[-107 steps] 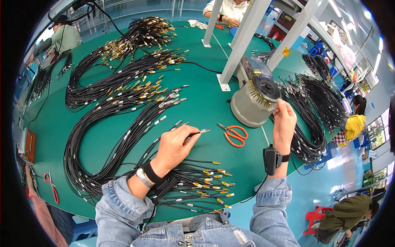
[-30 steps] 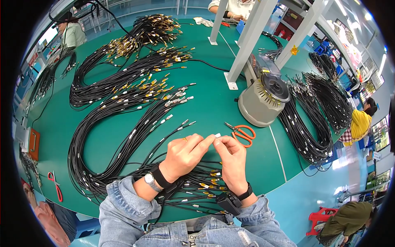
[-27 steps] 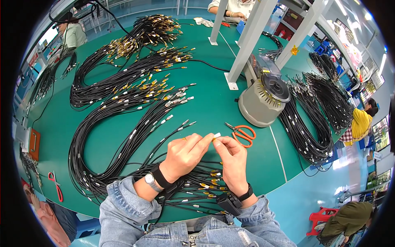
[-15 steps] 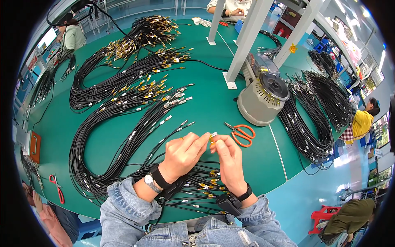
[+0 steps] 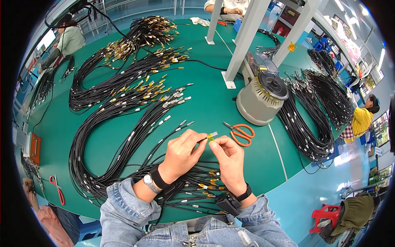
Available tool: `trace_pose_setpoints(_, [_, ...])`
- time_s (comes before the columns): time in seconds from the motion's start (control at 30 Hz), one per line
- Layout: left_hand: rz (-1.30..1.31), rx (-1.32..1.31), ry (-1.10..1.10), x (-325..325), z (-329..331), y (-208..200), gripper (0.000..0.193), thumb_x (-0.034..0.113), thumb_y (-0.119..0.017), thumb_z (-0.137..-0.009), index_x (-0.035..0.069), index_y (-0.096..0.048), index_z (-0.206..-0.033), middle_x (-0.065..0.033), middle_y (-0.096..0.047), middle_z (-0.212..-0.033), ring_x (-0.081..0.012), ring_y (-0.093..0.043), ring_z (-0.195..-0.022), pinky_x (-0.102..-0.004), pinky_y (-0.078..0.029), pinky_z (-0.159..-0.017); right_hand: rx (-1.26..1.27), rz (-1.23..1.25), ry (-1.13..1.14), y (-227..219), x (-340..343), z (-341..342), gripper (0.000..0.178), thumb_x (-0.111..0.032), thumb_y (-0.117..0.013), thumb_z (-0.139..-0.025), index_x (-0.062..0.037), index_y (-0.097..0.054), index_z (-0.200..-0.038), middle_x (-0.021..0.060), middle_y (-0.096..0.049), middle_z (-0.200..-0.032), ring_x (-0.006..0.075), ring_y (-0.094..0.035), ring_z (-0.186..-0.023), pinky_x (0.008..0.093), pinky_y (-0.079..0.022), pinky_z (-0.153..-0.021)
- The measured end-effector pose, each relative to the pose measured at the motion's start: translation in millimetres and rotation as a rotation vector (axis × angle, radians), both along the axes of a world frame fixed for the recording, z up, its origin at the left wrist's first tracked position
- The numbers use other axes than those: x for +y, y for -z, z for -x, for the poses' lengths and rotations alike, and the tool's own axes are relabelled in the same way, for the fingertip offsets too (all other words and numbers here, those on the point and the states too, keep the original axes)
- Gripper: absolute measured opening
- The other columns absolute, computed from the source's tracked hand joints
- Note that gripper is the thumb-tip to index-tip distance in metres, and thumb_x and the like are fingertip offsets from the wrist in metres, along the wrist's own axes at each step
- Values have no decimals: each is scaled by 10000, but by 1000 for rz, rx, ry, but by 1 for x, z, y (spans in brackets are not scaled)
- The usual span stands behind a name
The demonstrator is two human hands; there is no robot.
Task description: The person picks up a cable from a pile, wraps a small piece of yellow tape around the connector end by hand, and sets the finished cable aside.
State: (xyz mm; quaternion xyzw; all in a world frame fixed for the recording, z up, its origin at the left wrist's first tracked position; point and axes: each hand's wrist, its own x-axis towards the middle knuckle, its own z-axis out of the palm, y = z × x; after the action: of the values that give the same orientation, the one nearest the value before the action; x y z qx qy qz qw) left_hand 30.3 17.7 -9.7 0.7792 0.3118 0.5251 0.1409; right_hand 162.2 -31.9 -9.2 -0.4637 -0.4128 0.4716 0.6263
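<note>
The left hand holds a slim, silvery cable connector in a narrow pinch, out over the near middle of the table, its tip pointing right and away. Yellow tape, thin and glossy, sits at the connector's base; the thumb and forefinger of the right hand close narrowly on it. Beneath the wrists, thin black cables fan rightward, many ends yellow-wrapped. At left, a thick cable bundle bends in a smooth U. Snips with looped orange handles lie just beyond the right hand, and farther right stands a rounded, ribbed grey tape dispenser. A broad stretch of smooth green tabletop lies between bundle and dispenser; its right edge slants away above glossy blue floor.
</note>
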Motion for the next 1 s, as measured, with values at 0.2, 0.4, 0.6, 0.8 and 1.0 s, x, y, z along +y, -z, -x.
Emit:
trace_pose_setpoints(0.2, [36, -24, -4, 1, -2, 3, 159, -20, -683, -715, 18, -602, -846, -66, -570, -695, -163, -521, -460, -273, -422, -415, -35, -6, 9, 2, 1, -1, 42, -19, -616, -831, 8, -598, -857, 7, -576, -836, 65, -526, -766, 206, -417, -717])
trace_pose_setpoints(0.4, [-1, -1, -24, -1, -1, 5, 157, -25, -680, -713, 6, -597, -842, -67, -560, -690, -172, -523, -461, -278, -423, -415, -102, -64, 38, 0, 1, 1, 52, -23, -625, -823, 17, -598, -843, 19, -570, -823, 79, -521, -768, 216, -417, -717])
trace_pose_setpoints(0.6, [-84, 80, -52, -1, 0, 4, 155, -15, -689, -702, 17, -593, -819, -56, -530, -655, -183, -524, -465, -288, -425, -411, -143, -122, 59, 1, 0, 1, 78, -48, -627, -824, 21, -592, -833, 21, -559, -797, 90, -506, -752, 222, -417, -712])
trace_pose_setpoints(0.8, [-146, 122, -78, -1, 2, 4, 146, 2, -692, -703, 37, -589, -800, -38, -513, -640, -175, -518, -464, -286, -414, -400, 75, 29, 124, -10, 3, 8, 96, -70, -629, -831, 7, -589, -871, 8, -555, -815, 83, -500, -770, 221, -412, -718])
trace_pose_setpoints(1.0, [-242, 175, -93, 0, 2, 2, 142, 17, -694, -706, 43, -586, -795, -26, -493, -626, -157, -510, -459, -272, -390, -383, -10, 8, 29, -4, 1, 4, 93, -62, -628, -831, 14, -589, -866, 18, -556, -819, 88, -499, -772, 225, -412, -715])
